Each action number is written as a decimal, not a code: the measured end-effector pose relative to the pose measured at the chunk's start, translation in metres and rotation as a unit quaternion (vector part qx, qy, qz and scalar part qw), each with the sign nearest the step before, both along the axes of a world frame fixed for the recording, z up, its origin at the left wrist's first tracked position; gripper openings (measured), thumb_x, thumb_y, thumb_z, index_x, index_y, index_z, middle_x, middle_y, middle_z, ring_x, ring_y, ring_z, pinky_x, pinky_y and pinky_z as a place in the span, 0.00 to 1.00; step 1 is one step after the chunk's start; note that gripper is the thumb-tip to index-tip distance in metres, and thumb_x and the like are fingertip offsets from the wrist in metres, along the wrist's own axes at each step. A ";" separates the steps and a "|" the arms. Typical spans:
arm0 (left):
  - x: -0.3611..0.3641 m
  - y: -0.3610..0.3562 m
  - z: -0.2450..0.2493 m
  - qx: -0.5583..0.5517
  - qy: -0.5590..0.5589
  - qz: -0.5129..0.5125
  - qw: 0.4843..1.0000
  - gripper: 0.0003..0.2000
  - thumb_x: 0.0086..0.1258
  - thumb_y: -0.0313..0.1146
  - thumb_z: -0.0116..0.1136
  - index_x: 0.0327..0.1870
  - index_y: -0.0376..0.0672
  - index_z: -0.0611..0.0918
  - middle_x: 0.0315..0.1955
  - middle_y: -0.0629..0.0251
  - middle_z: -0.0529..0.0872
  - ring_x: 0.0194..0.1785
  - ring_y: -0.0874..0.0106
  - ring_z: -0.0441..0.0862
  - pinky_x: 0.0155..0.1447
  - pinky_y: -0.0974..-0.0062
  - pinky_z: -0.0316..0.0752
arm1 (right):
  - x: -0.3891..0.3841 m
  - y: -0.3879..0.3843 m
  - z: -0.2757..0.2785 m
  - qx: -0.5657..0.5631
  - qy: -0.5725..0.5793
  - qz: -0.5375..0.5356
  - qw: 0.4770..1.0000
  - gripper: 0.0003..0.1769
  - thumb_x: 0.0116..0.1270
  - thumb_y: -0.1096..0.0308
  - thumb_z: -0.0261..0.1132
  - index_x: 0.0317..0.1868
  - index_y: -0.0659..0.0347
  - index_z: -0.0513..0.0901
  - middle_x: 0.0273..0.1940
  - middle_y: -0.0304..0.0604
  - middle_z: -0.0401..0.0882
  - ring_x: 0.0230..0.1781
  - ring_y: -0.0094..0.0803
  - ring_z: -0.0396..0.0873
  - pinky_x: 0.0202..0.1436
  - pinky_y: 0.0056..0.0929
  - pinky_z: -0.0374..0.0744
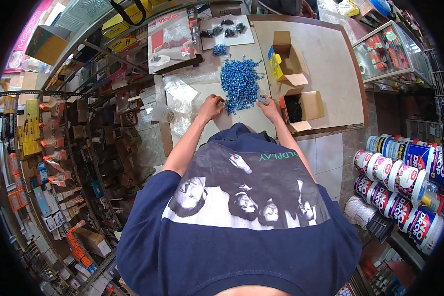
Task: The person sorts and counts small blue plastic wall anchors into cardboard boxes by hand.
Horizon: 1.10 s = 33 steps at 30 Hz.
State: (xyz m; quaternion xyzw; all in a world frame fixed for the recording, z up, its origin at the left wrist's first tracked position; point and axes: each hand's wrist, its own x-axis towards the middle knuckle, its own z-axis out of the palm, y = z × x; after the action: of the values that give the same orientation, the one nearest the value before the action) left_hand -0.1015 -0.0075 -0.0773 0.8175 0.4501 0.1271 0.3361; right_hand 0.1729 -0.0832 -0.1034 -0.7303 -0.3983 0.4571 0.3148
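A pile of small blue pieces (240,83) lies on the light tabletop. At its lower left edge rests my left hand (212,107), its fingers curled beside the pile; what they hold, if anything, is too small to tell. My right hand (270,108) is at the lower right side of the pile, fingers closed on a small clear plastic bag (263,100). Above the pile is a small packet of blue pieces (219,49). Clear plastic bags (181,98) lie to the left of my left hand.
Right of the pile are an open cardboard box (292,61) and another with dark contents (312,105). Packets of black pieces lie on a white board (246,35) at the back. Shelves stand left; paint buckets (409,178) are stacked right.
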 end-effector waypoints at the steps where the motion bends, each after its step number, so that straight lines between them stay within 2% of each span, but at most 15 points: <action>1: 0.001 -0.001 0.002 -0.001 0.006 0.006 1.000 0.14 0.57 0.35 0.63 0.43 0.41 0.82 0.41 0.54 0.79 0.45 0.58 0.79 0.50 0.67 0.75 | 0.000 0.000 0.003 -0.004 -0.003 -0.001 1.000 0.31 0.59 0.59 0.68 0.61 0.60 0.73 0.46 0.45 0.81 0.46 0.32 0.77 0.53 0.30 0.73; 3: 0.004 -0.001 0.007 -0.002 0.011 0.013 1.000 0.14 0.58 0.35 0.63 0.43 0.40 0.82 0.41 0.54 0.79 0.45 0.58 0.79 0.50 0.67 0.75 | -0.001 0.000 0.009 -0.008 -0.008 -0.002 1.000 0.30 0.59 0.59 0.68 0.61 0.60 0.73 0.46 0.44 0.81 0.46 0.32 0.77 0.52 0.30 0.73; 5: 0.008 -0.002 0.009 -0.035 0.027 0.032 0.999 0.13 0.57 0.36 0.62 0.42 0.44 0.83 0.41 0.55 0.79 0.49 0.57 0.77 0.53 0.65 0.74 | -0.001 -0.001 0.010 -0.011 0.001 -0.002 1.000 0.30 0.59 0.59 0.68 0.60 0.61 0.73 0.46 0.44 0.81 0.46 0.31 0.77 0.52 0.29 0.73; 9: 0.016 -0.007 0.010 -0.021 0.021 0.034 0.999 0.12 0.57 0.37 0.63 0.40 0.43 0.84 0.41 0.55 0.79 0.49 0.58 0.77 0.52 0.64 0.74 | -0.001 -0.001 0.005 0.000 0.002 -0.005 1.000 0.30 0.59 0.59 0.68 0.60 0.62 0.74 0.46 0.44 0.81 0.47 0.31 0.77 0.52 0.29 0.73; 11: 0.023 -0.009 0.017 -0.026 0.053 0.069 0.996 0.11 0.58 0.37 0.64 0.39 0.42 0.84 0.39 0.55 0.80 0.46 0.58 0.78 0.50 0.64 0.75 | -0.001 -0.001 0.011 -0.011 0.004 0.000 1.000 0.30 0.59 0.59 0.68 0.59 0.62 0.74 0.47 0.44 0.81 0.47 0.31 0.77 0.53 0.29 0.73; 18: 0.021 -0.005 0.004 -0.071 0.021 0.065 0.995 0.10 0.57 0.34 0.64 0.37 0.40 0.83 0.34 0.57 0.84 0.39 0.60 0.82 0.44 0.66 0.76 | -0.002 -0.001 0.012 0.008 0.028 -0.003 1.000 0.31 0.59 0.58 0.68 0.60 0.62 0.73 0.46 0.44 0.81 0.47 0.31 0.76 0.53 0.29 0.73; 20: 0.020 -0.005 0.004 -0.083 -0.022 0.081 0.993 0.11 0.58 0.32 0.63 0.40 0.40 0.81 0.34 0.57 0.85 0.39 0.61 0.83 0.43 0.66 0.77 | -0.003 -0.001 0.017 -0.015 0.006 -0.010 1.000 0.31 0.59 0.59 0.68 0.61 0.63 0.72 0.47 0.43 0.80 0.47 0.31 0.76 0.53 0.28 0.73; 24: 0.019 -0.004 0.010 -0.096 -0.036 0.105 0.989 0.13 0.57 0.31 0.63 0.43 0.40 0.79 0.35 0.57 0.86 0.39 0.61 0.84 0.43 0.66 0.77 | -0.002 -0.001 0.015 -0.022 0.007 -0.013 1.000 0.31 0.59 0.60 0.68 0.61 0.63 0.72 0.47 0.43 0.80 0.47 0.30 0.76 0.53 0.28 0.73; 27: 0.023 0.005 0.021 -0.060 -0.041 0.136 0.988 0.14 0.57 0.30 0.63 0.45 0.40 0.78 0.35 0.57 0.86 0.39 0.62 0.84 0.43 0.67 0.77 | 0.002 0.000 -0.008 0.016 0.047 0.003 0.999 0.30 0.59 0.61 0.68 0.61 0.62 0.72 0.48 0.43 0.80 0.47 0.29 0.76 0.53 0.28 0.72; 29: 0.038 0.014 0.039 -0.018 -0.111 0.105 0.988 0.14 0.57 0.30 0.63 0.44 0.39 0.78 0.34 0.57 0.86 0.39 0.63 0.84 0.43 0.68 0.77 | 0.001 0.000 -0.010 0.009 0.025 -0.020 0.999 0.30 0.58 0.60 0.68 0.59 0.62 0.74 0.50 0.49 0.80 0.51 0.37 0.78 0.56 0.33 0.73; 31: 0.062 0.019 0.064 -0.018 -0.135 0.089 0.987 0.14 0.57 0.30 0.64 0.44 0.38 0.78 0.34 0.58 0.86 0.39 0.64 0.85 0.43 0.69 0.77 | 0.000 0.000 -0.006 -0.003 0.029 -0.023 0.999 0.29 0.57 0.60 0.68 0.59 0.62 0.74 0.50 0.49 0.80 0.51 0.37 0.78 0.56 0.33 0.73; 33: 0.087 0.021 0.083 -0.046 -0.217 0.005 0.975 0.15 0.57 0.29 0.64 0.44 0.37 0.78 0.34 0.57 0.86 0.39 0.64 0.85 0.44 0.70 0.77 | 0.000 -0.001 -0.003 -0.015 0.032 -0.030 0.999 0.29 0.57 0.60 0.68 0.58 0.62 0.74 0.50 0.49 0.80 0.50 0.36 0.78 0.55 0.33 0.73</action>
State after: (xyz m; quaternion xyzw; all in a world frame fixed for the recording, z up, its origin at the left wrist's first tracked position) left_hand -0.0141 0.0138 0.0054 0.7516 0.3763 0.2821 0.4625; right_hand 0.1730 -0.0839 -0.1064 -0.7312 -0.3591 0.4769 0.3299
